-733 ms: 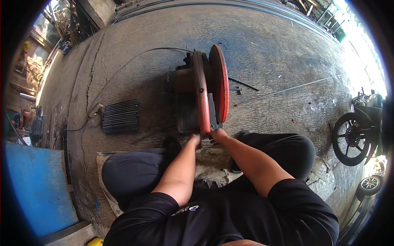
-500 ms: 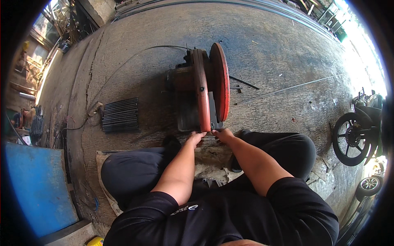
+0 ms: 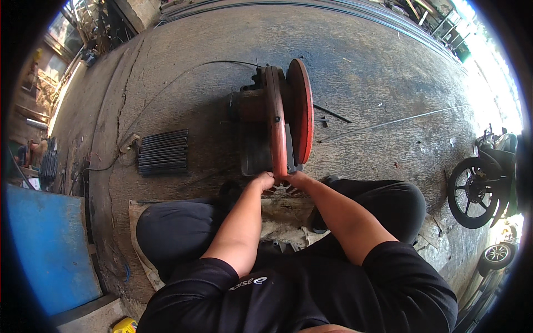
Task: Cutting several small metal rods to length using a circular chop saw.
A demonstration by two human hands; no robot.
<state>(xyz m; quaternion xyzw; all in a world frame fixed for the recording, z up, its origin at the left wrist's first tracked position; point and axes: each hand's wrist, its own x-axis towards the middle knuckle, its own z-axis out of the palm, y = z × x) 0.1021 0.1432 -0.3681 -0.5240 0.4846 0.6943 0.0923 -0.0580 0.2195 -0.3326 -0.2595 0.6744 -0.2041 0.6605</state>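
Note:
In front of me on the floor stands a cut-off saw with a long red arm and a round red blade guard. Both my hands meet at its near end, by the tip of the red arm. My left hand is left of the tip, its fingers curled. My right hand is curled just to the right of it. What the fingers close on, probably small, is hidden by the hands and the arm. A short dark bar lies beyond the guard.
A bundle of dark metal rods lies left of the saw, beside a cable. A thin long rod stretches to the right. A motorcycle stands at right; a blue panel is at lower left. Long bars lie far off.
My hands have drawn closer together under the tip of the red arm, and their fingers have curled in. The saw and rods stay in place.

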